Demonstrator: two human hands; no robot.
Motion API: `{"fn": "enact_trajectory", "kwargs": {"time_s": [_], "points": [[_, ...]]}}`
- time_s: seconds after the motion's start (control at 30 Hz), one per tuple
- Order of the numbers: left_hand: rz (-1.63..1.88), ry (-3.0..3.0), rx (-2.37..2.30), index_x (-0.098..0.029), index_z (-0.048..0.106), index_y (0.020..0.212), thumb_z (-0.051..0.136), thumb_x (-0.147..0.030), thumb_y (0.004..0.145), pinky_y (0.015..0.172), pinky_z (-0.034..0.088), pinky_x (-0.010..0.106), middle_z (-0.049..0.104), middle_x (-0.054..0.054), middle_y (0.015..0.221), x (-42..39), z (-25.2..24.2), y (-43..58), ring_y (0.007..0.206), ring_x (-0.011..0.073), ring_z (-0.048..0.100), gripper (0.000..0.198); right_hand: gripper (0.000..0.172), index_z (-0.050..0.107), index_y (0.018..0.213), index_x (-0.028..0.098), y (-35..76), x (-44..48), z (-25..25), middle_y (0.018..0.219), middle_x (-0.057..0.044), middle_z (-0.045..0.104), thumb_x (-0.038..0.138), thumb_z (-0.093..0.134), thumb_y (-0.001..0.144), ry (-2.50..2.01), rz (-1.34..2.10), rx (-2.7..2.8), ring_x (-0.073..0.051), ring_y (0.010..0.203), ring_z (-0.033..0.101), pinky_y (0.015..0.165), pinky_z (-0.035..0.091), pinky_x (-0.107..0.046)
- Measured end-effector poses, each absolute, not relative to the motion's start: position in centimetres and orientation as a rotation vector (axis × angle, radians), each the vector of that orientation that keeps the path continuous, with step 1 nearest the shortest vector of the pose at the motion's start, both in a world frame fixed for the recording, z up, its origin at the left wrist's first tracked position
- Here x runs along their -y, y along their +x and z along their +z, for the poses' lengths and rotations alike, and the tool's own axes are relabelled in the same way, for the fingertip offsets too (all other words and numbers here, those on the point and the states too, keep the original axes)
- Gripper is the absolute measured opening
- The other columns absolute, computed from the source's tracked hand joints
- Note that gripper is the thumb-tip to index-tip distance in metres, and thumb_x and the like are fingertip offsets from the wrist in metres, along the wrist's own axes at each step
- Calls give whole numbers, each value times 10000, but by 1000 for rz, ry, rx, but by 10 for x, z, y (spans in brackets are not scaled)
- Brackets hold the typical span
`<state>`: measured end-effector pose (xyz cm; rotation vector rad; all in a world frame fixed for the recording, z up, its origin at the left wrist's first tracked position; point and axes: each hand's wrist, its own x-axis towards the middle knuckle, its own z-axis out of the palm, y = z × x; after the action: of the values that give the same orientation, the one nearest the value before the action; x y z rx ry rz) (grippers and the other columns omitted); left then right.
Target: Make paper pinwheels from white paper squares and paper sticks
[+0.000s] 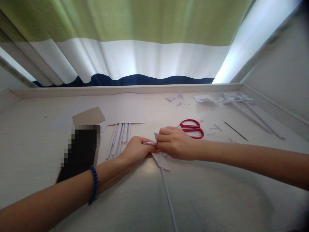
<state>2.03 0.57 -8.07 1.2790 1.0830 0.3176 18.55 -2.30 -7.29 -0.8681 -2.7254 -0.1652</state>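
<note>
Both hands meet over a white paper pinwheel in the middle of the table. With its fingers closed, my left hand pinches the left side of the folded paper. My right hand is curled over the pinwheel's centre and right side, covering much of it. From beneath the pinwheel a thin white rolled-paper stick runs toward the near edge of the view. Red-handled scissors lie just beyond my right hand, their blades mostly hidden. Several rolled paper sticks rest beyond my left hand.
White paper sheets lie at the back, with a brown card piece on them. A dark, partly pixelated flat object is at left. A loose paper pinwheel, pinwheels on sticks and a thin dark rod lie back right.
</note>
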Motion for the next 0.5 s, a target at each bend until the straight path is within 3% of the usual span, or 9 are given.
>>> {"fn": "enact_trajectory", "kwargs": {"time_s": [0.37, 0.5], "points": [[244, 1209, -1123, -132, 564, 528, 576, -107, 593, 508, 359, 180, 503, -51, 481, -9, -85, 23, 495, 78, 460, 71, 216, 585, 742, 132, 190, 20, -77, 733, -38, 564, 197, 423, 869, -868, 6, 2696, -153, 710, 382, 638, 298, -287], [209, 1229, -1144, -105, 594, 659, 606, -149, 685, 593, 429, 215, 568, -9, 635, -2, -73, 26, 640, 121, 543, 52, 180, 579, 731, 150, 186, 23, -78, 732, -31, 577, 210, 460, 853, -878, -30, 2685, -144, 715, 426, 640, 334, -285]]}}
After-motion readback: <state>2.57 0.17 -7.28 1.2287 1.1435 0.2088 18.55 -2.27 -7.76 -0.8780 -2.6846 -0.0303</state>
